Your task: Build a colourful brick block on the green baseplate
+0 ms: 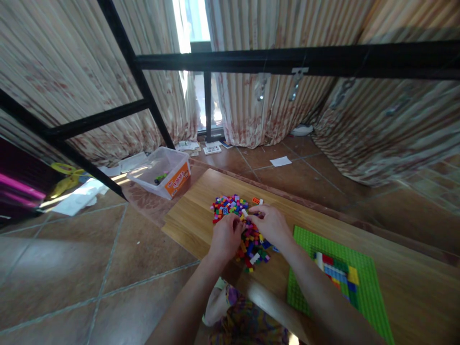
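A heap of small coloured building bricks point(253, 242) lies on the wooden table, with both hands over it. My left hand point(224, 235) is at the near left side of the heap, its fingers curled together low among the bricks. Whatever is between those fingertips is hidden. From the right, my right hand point(273, 224) reaches in with thumb and forefinger bent around a white brick point(245, 212) at their tips. To the right of my right forearm rests a green baseplate point(362, 268), bearing a block of joined bricks point(336, 272) in red, blue, yellow, green and white.
An orange brick point(255, 200) lies beyond the heap on the wooden table point(201, 201). A clear plastic box point(161, 167) with an orange label and a few bricks stands past the table's left end. Black metal bars point(230, 60) cross behind, before striped curtains. Papers point(281, 161) lie on the tiled floor.
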`<state>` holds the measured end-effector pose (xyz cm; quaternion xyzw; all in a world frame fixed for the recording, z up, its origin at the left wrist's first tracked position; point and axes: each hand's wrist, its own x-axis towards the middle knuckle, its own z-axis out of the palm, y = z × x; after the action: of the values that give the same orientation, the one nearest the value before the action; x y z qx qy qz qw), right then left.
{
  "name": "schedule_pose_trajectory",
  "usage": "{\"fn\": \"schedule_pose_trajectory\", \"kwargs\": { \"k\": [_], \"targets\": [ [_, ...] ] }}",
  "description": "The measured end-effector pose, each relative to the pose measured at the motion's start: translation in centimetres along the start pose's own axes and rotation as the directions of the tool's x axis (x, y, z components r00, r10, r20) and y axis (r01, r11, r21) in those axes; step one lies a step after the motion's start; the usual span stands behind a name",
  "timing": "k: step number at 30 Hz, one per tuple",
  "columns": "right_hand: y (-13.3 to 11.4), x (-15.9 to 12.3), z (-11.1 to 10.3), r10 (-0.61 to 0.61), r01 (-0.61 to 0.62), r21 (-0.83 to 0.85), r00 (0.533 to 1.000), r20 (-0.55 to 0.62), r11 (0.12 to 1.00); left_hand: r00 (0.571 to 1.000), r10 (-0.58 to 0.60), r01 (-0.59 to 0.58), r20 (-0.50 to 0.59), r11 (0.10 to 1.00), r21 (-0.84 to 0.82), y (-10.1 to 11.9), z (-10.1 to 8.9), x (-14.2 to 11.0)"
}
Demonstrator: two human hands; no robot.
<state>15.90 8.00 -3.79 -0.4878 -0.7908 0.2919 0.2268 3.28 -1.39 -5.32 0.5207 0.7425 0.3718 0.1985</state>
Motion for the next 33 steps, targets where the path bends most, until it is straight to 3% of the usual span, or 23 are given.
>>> {"fn": "schedule_pose_trajectory", "kwargs": {
  "k": [4, 9, 13, 16, 19, 21, 24, 26, 28, 33],
  "targets": [
    [-1.3, 3.0, 1.0, -0.041, 0.042, -0.088, 0.999, 0.01, 0.995, 1.0, 0.015, -0.016, 0.006, 0.999, 0.028, -0.2, 0.3, 0.1],
    [-3.2, 6.3, 3.3, 0.025, -0.005, -0.25, 0.997, 0.079, 0.968, 0.999, 0.035, -0.035, -0.005, 0.999, -0.015, 0.0, 0.2, -0.1],
    [-4.1, 7.4, 4.6, 0.06, -0.029, -0.269, 0.993, 0.105, 0.963, 0.999, 0.035, -0.039, -0.035, 0.994, -0.106, 0.0, -0.5, -0.2],
    [-4.1, 7.5, 4.3, 0.061, -0.032, -0.242, 0.992, 0.115, 0.97, 0.998, -0.01, -0.003, -0.064, 0.981, -0.195, -0.7, -0.9, -0.3],
    [-3.5, 6.8, 3.1, 0.016, 0.006, -0.166, 0.991, 0.132, 0.986, 0.99, -0.1, 0.063, -0.095, 0.939, -0.338, -1.7, -1.2, -0.2],
    [-3.0, 5.8, 2.2, -0.069, 0.068, 0.012, 0.987, 0.144, 0.998, 0.979, -0.17, 0.103, -0.11, 0.885, -0.454, -2.1, -1.4, 0.1],
    [-2.3, 3.5, 1.0, -0.226, 0.152, 0.38, 0.961, 0.159, 0.912, 0.965, -0.257, 0.173, -0.054, 0.776, -0.606, -1.4, -2.0, 0.4],
    [-2.4, 1.8, 0.3, -0.276, 0.144, 0.517, 0.943, 0.188, 0.844, 0.959, -0.281, 0.225, 0.029, 0.696, -0.682, -0.4, -2.5, 0.5],
    [-2.7, 0.2, -0.4, -0.293, 0.157, 0.532, 0.938, 0.182, 0.832, 0.957, -0.268, 0.265, 0.114, 0.639, -0.722, 0.7, -2.8, 0.3],
    [-3.5, -2.4, -1.7, -0.308, 0.275, 0.336, 0.95, 0.047, 0.901, 0.942, -0.206, 0.335, 0.265, 0.537, -0.774, 2.1, -3.0, -0.3]
  ]
}}
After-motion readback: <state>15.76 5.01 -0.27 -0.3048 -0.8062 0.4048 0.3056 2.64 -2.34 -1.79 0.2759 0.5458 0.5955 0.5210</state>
